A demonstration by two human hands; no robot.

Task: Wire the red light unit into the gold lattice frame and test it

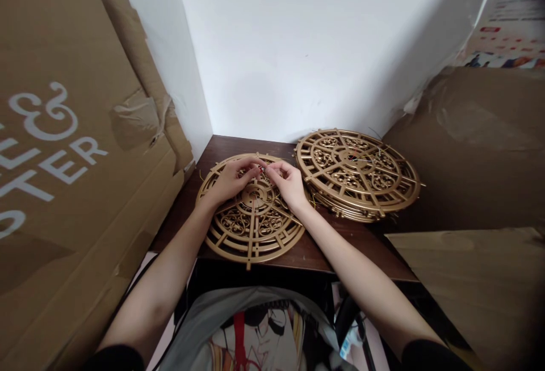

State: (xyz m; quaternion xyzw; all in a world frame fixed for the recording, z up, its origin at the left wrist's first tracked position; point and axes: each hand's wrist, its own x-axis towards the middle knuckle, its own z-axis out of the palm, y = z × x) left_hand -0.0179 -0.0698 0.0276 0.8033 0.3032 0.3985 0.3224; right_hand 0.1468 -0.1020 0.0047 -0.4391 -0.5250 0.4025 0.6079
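A round gold openwork frame (251, 257) with scrollwork and a central hub lies flat on the dark brown table (315, 260). Over its upper part, my left hand (233, 180) and my right hand (292, 186) meet fingertip to fingertip. Both are closed in a pinch. A tiny red and whitish bit (261, 170) shows between the fingertips; it is too small to name. From the hub, a thin red wire (254, 203) runs toward me. My fingers hide the frame's upper middle.
To the right stands a stack of similar gold round frames (357, 172), with loose thin yellow wires beside it. Large cardboard boxes rise at the left (85, 200) and right (477, 149). A white wall (298, 47) closes off the back. Printed fabric (264, 337) covers my lap.
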